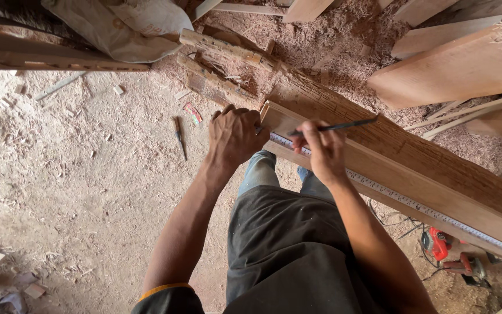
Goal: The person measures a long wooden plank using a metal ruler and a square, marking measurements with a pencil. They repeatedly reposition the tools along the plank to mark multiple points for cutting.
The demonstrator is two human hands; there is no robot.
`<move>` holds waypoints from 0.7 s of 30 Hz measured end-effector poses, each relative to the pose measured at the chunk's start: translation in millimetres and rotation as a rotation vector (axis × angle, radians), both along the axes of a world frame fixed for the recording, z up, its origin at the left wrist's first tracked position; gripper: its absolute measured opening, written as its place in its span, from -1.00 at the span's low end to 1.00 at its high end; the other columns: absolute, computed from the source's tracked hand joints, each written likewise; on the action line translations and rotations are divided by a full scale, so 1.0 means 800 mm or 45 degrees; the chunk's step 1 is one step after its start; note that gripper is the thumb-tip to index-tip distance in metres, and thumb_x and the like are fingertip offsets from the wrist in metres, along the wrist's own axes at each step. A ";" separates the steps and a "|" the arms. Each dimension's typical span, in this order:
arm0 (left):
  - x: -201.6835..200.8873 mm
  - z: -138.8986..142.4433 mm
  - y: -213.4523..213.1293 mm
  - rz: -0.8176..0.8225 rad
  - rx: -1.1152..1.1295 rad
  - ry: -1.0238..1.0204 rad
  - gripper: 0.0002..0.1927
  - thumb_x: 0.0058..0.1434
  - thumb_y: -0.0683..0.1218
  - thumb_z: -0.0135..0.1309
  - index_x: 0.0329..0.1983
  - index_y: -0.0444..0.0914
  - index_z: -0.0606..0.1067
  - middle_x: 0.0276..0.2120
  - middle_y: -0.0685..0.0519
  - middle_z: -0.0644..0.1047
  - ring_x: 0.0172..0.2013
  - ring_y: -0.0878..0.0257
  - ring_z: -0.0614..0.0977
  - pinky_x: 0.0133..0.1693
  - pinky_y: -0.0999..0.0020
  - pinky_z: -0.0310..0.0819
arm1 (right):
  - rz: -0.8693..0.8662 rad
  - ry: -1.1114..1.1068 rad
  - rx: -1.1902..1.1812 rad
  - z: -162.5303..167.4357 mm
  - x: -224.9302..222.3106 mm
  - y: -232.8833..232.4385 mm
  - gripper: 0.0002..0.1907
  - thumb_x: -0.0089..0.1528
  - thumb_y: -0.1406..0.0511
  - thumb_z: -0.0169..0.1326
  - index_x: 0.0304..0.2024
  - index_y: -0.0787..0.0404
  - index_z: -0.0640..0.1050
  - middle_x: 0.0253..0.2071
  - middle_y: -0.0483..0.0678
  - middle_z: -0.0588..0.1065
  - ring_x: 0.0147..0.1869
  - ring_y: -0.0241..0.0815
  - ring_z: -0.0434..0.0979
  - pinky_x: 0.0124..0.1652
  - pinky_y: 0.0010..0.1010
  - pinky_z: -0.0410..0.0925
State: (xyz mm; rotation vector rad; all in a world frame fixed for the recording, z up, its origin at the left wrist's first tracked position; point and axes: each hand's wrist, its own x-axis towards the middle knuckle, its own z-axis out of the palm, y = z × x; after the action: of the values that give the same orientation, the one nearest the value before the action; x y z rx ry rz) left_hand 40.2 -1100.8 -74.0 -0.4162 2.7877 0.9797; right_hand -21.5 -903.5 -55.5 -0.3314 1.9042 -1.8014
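Left hand (235, 135) clamped over plank (413, 174) end, pinning tape measure (402, 199). Right hand (323, 152) pinches dark pencil (335, 127), tip on plank. White sack (124, 26) slumped behind, contents hidden.

Left hand (236, 135) clamps the end of the plank (413, 168), pinning a tape measure (413, 204). Right hand (322, 152) holds a pencil (335, 126) tip-down at the tape.

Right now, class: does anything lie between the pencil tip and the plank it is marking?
Nothing visible does. The right hand holds the pencil directly against the plank, beside the tape measure; the left hand grips the plank's end.
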 end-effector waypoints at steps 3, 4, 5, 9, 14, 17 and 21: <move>0.002 -0.003 0.001 -0.025 -0.028 -0.014 -0.80 0.17 -0.03 0.16 -0.53 -0.20 0.60 -0.61 0.11 0.56 -0.61 0.22 0.50 -0.36 0.17 0.47 | 0.006 0.382 0.142 0.000 -0.001 0.030 -0.71 0.58 0.24 -0.15 -0.13 0.24 0.52 -0.18 0.02 0.60 -0.27 -0.24 0.57 -0.29 -0.44 0.47; 0.003 -0.004 0.001 -0.035 -0.055 0.003 -0.80 0.16 -0.04 0.16 -0.53 -0.20 0.60 -0.61 0.11 0.56 -0.59 0.23 0.50 -0.40 0.16 0.46 | 0.017 0.552 0.209 -0.001 0.002 0.040 -0.70 0.61 0.25 -0.19 -0.10 0.22 0.52 -0.12 0.03 0.61 -0.24 -0.24 0.56 -0.27 -0.44 0.44; 0.003 -0.005 0.001 -0.045 -0.083 0.022 -0.81 0.15 -0.05 0.17 -0.53 -0.20 0.61 -0.62 0.11 0.57 -0.58 0.24 0.50 -0.44 0.15 0.45 | 0.040 0.619 0.312 -0.001 0.006 0.050 -0.74 0.59 0.27 -0.17 -0.03 0.26 0.51 -0.12 0.04 0.59 -0.23 -0.24 0.58 -0.31 -0.47 0.44; 0.003 -0.006 0.000 -0.060 -0.058 -0.016 -0.78 0.18 -0.01 0.18 -0.51 -0.21 0.61 -0.60 0.10 0.57 -0.57 0.24 0.49 -0.47 0.16 0.45 | 0.154 0.713 0.643 -0.001 0.022 0.085 -0.82 0.45 0.37 -0.03 0.03 0.30 0.55 -0.25 0.04 0.55 -0.40 -0.28 0.51 -0.52 -0.51 0.36; 0.001 -0.003 -0.001 -0.079 -0.075 0.006 -0.76 0.16 0.02 0.19 -0.52 -0.20 0.61 -0.61 0.11 0.57 -0.57 0.23 0.49 -0.46 0.17 0.46 | 0.208 0.654 0.850 0.015 0.043 0.106 -0.85 0.34 0.40 0.13 -0.04 0.28 0.61 -0.35 0.01 0.56 -0.47 -0.21 0.53 -0.55 -0.43 0.35; 0.001 -0.003 -0.001 -0.082 -0.092 0.019 -0.76 0.16 0.02 0.19 -0.53 -0.19 0.61 -0.60 0.10 0.57 -0.57 0.23 0.50 -0.44 0.16 0.47 | 0.163 0.783 0.802 0.032 0.053 0.114 -0.87 0.36 0.41 0.13 -0.04 0.29 0.59 -0.26 0.03 0.56 -0.28 -0.18 0.62 -0.38 -0.43 0.45; 0.002 -0.003 -0.001 -0.067 -0.074 0.020 -0.77 0.17 0.01 0.18 -0.53 -0.20 0.61 -0.60 0.09 0.58 -0.56 0.21 0.53 -0.43 0.16 0.48 | 0.111 0.784 0.844 0.041 0.056 0.128 -0.88 0.35 0.41 0.14 -0.06 0.29 0.60 -0.25 0.03 0.57 -0.29 -0.15 0.63 -0.41 -0.44 0.45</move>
State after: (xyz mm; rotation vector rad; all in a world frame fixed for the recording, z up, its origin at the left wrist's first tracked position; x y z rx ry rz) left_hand 41.6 -1101.4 -76.5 -0.3426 2.8316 0.8961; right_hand 23.2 -800.9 -22.7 -0.7647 2.7125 -0.9667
